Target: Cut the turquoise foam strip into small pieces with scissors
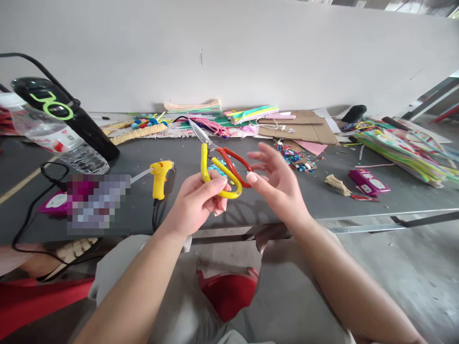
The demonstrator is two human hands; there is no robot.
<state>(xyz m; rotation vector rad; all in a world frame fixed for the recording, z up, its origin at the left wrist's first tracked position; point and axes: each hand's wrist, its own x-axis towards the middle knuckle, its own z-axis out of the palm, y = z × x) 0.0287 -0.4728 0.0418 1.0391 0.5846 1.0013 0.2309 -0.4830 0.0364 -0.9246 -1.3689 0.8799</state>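
Observation:
A pair of scissors (234, 165) with one yellow and one red handle loop is held up over the table, its metal blades pointing away and to the left. My left hand (202, 193) pinches the yellow loop between thumb and fingers. Beside the red loop is my right hand (278, 181), fingers spread and slightly blurred; its thumb tip lies at the loop's edge, and I cannot tell whether it touches. Small blue pieces (218, 168) show on the table behind the scissors. To the left lies a yellow hot glue gun (160, 179) with a glue stick in its back.
A plastic bottle (66, 138) and a black cylinder (68, 119) stand at left. Pipe cleaners (253, 113), cardboard (296, 126) and beads (296, 157) line the back. At right are a purple packet (369, 182) and a bundle of coloured strips (405, 153). A black cable hangs at left.

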